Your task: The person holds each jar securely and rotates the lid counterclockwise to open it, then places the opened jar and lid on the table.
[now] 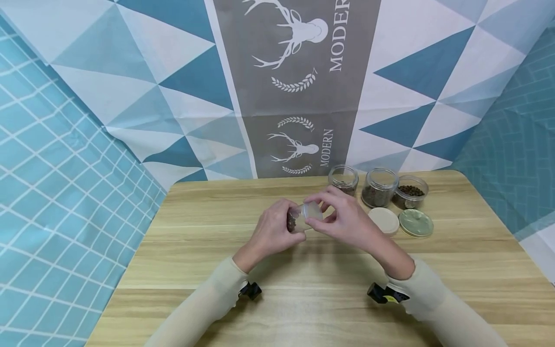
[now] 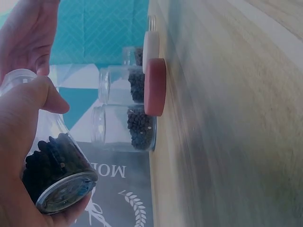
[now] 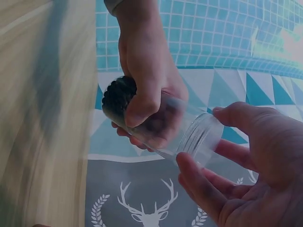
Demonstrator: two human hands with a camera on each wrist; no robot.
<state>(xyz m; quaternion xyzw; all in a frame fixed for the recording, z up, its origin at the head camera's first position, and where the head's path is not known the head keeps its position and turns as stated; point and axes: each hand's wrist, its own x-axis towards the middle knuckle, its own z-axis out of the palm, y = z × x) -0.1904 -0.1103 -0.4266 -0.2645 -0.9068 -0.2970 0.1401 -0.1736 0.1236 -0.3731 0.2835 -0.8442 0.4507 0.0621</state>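
Note:
A clear jar with dark beans or pellets inside is held tilted on its side above the table. My left hand grips its body, with the thumb across the glass in the right wrist view. The dark contents lie toward the jar's base. At the other end, the fingertips and thumb of my right hand hold the threaded rim from opposite sides. Whether anything clear covers the mouth, I cannot tell.
Three uncovered jars, a left one, a middle one and a shorter right one, stand at the back right with dark contents. Before them lie a pale lid, pinkish in the left wrist view, and a green lid. Patterned cloth hangs behind the wooden table.

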